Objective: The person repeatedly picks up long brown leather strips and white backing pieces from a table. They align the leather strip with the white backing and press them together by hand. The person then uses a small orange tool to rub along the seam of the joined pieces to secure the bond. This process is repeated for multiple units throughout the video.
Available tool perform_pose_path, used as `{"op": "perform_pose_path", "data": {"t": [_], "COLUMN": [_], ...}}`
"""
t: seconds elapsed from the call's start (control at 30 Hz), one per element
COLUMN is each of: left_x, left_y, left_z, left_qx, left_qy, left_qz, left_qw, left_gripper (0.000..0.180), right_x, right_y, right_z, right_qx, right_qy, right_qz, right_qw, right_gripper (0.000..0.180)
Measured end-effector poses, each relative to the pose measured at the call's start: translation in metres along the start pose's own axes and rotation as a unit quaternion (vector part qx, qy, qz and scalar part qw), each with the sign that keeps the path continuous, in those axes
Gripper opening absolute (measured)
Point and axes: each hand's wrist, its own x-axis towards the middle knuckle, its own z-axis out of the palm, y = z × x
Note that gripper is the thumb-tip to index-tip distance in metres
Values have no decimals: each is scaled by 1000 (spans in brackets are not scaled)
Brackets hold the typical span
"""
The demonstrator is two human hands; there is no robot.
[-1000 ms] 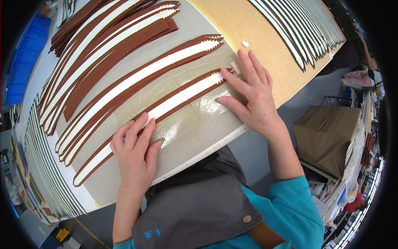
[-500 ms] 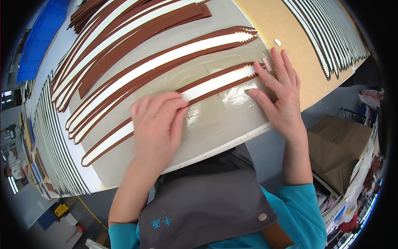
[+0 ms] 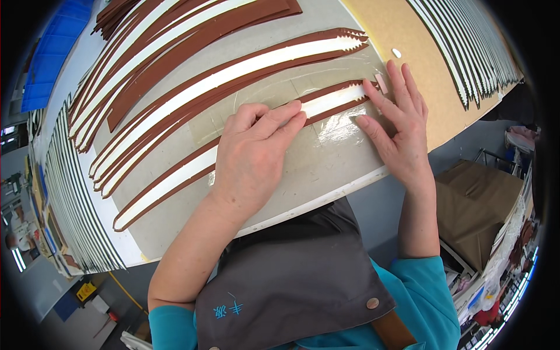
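Note:
A long brown strip with a white band down its middle (image 3: 169, 184) lies on the grey table mat, curving up to a toothed right end. My left hand (image 3: 254, 154) is over the middle of this strip, its fingers bunched together and their tips pressed on the white band. Anything held between those fingertips is hidden. At the strip's right end my right hand (image 3: 399, 125) is spread open, its index fingertip touching the toothed tip and its thumb resting near the lower edge. Just behind lies a stack of similar brown and white strips (image 3: 233, 73).
More brown strips (image 3: 192, 52) are piled at the back left. Dark-edged strips lie in rows at the far left (image 3: 70, 198) and far right (image 3: 452, 44). A small pink piece (image 3: 381, 83) and a white oval piece (image 3: 396, 53) sit beyond my right hand. The table's front edge (image 3: 315, 204) borders my apron.
My left hand has slid along the strip to the right, toward my right hand. The right hand stays at the toothed end. The view has shifted slightly.

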Motion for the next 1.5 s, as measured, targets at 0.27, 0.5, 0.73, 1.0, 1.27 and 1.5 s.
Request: {"op": "perform_pose_path", "data": {"t": [0.27, 0.5, 0.73, 1.0, 1.27, 1.5], "left_x": [-3, -10, -11, -12, -10, -6], "left_y": [1, 2, -9, -19, -25, -27], "left_z": [-3, -2, 0, 5, 12, 10], "left_qx": [-14, 1, -30, -71, -181, -312], "left_qy": [-2, 6, -10, 7, 13, 42], "left_qz": [-2, 5, 7, 22, -5, -134], "left_qw": [1000, 1000, 999, 997, 983, 940], "left_gripper": [45, 34, 41, 36, 34, 45], "right_x": [3, 48, 39, 23, 28, 30], "right_y": [3, -8, -31, -77, -89, -106], "right_z": [2, -17, -17, 35, 27, 15], "right_qx": [13, -41, 363, 322, 58, -42], "right_qy": [17, -23, -61, 61, 68, 1], "right_qz": [-12, -97, 159, 151, -21, -86], "right_qw": [1000, 994, 916, 933, 996, 995], "right_gripper": [52, 41, 32, 4, 9, 19]}}
